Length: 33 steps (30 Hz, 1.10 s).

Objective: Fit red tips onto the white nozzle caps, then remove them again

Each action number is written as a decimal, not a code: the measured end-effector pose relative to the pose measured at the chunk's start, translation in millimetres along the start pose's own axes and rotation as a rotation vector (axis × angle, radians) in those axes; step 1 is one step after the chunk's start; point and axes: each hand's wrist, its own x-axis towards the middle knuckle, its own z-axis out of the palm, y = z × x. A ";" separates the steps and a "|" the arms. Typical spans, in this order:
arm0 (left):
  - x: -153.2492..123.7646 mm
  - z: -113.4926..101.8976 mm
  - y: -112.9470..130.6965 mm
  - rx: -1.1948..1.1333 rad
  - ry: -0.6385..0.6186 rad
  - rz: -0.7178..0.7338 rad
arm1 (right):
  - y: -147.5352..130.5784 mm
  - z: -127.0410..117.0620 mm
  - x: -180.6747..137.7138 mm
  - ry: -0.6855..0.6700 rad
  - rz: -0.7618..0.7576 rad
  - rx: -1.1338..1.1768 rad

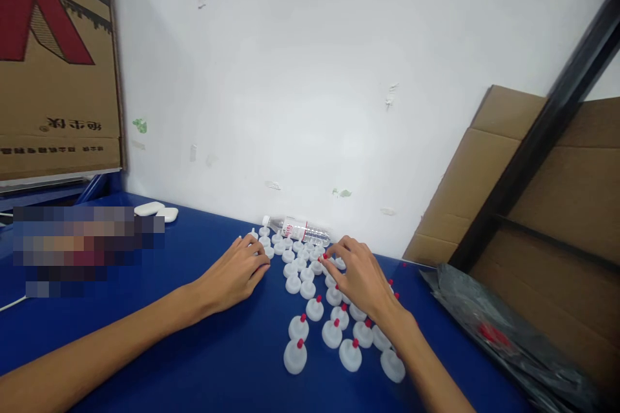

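Observation:
My right hand (357, 274) is over the middle of a group of translucent white nozzle caps (293, 284). Its thumb and index finger close around a small red tip (324, 257). My left hand (238, 274) rests palm down at the left edge of the group, fingers bent and thumb apart, beside a white cap with a bare pointed nozzle (252, 232). I see nothing held in it, though its palm is hidden. Several caps nearer to me carry red tips, such as one red-tipped cap (295, 356). My right hand and forearm cover part of the group.
A clear plastic bottle (303, 230) lies against the white wall (300, 77) behind the caps. Two white rounded objects (157, 211) sit on the blue table (194, 361) at left. Cardboard boxes (58, 97) flank both sides; dark plastic sheeting (484, 329) lies at right.

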 end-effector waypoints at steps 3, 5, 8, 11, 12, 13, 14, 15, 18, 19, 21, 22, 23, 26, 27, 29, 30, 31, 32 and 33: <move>-0.4 -1.1 2.7 -0.002 -0.030 -0.016 | -1.8 -1.7 0.6 -0.081 -0.044 0.007; -0.5 -3.0 5.0 -0.012 -0.046 -0.012 | -2.9 -1.8 1.1 -0.124 -0.065 0.019; -0.2 -5.1 8.1 -0.023 -0.067 0.007 | -3.2 0.2 1.3 -0.173 -0.071 0.025; -0.2 -3.7 8.8 -0.019 -0.085 0.023 | -1.6 2.9 0.8 -0.210 -0.064 0.010; -0.4 -2.4 8.3 -0.018 -0.089 0.029 | -0.8 3.7 0.4 -0.220 -0.060 0.007; -0.7 -0.7 7.4 -0.019 -0.087 0.036 | 0.0 4.4 0.0 -0.228 -0.057 0.007; -1.0 1.3 6.4 -0.024 -0.082 0.044 | 0.7 5.2 -0.4 -0.232 -0.054 0.009; -1.4 3.3 5.2 -0.030 -0.070 0.058 | 1.3 6.1 -0.9 -0.234 -0.055 0.014; -2.2 8.7 1.8 -0.046 -0.031 0.111 | 2.4 9.2 -2.3 -0.229 -0.065 0.023; -2.3 9.8 1.0 -0.047 -0.019 0.127 | 2.6 10.2 -2.6 -0.231 -0.068 0.024; -2.4 11.2 0.1 -0.046 0.002 0.157 | 2.8 11.1 -3.1 -0.242 -0.072 0.024; -2.4 11.5 -0.1 -0.047 0.013 0.167 | 2.7 10.8 -3.2 -0.248 -0.072 0.024; -2.5 11.6 -0.2 -0.049 0.025 0.175 | 2.4 9.7 -3.1 -0.249 -0.070 0.027; -3.2 12.5 -0.5 -0.050 0.052 0.166 | 0.2 3.6 -2.0 -0.218 -0.039 0.074; -3.5 13.1 -0.6 -0.052 0.058 0.159 | -1.0 1.4 -1.5 -0.201 -0.024 0.099; -4.0 14.5 -0.9 -0.061 0.065 0.146 | -3.7 -1.7 -0.5 -0.180 -0.007 0.141; -4.3 15.2 -0.9 -0.068 0.064 0.141 | -5.1 -2.3 -0.1 -0.182 -0.010 0.151; -4.4 15.8 -0.9 -0.075 0.063 0.136 | -6.4 -2.1 0.2 -0.193 -0.020 0.154; -4.5 16.1 -0.7 -0.081 0.063 0.133 | -7.6 -1.5 0.4 -0.211 -0.034 0.154; -4.6 16.1 -0.4 -0.086 0.063 0.132 | -8.6 -0.7 0.5 -0.230 -0.049 0.153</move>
